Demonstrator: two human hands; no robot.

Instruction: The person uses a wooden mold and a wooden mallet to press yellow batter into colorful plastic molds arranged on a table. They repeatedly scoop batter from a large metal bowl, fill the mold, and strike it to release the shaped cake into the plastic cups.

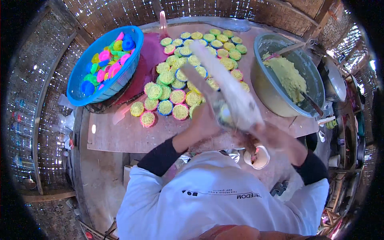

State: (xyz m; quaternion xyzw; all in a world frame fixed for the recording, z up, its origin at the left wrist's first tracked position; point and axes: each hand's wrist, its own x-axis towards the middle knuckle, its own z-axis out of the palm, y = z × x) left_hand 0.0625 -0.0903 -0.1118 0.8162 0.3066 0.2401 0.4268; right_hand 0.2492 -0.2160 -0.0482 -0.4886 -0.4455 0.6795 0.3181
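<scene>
A wooden press made of two long bars [232, 86] is tilted up over the front of the table, blurred by motion. Pale green dough [225, 114] shows between its bars. My left hand [206, 122] is closed at the press's left side, its fingers partly hidden behind the wood. Around the near end of the upper, pale bar, my right hand [272, 136] is closed, also smeared. Just beyond the press lie many small coloured moulds [178, 96] holding yellow-green strands, in rows on the table [120, 134].
At the left, a blue basket [116, 86] holds loose coloured moulds. A large grey-green tub [276, 106] at the right contains pale green dough, with a spoon-like tool [312, 104] in it. Below the table edge stands a whitish bucket [261, 160].
</scene>
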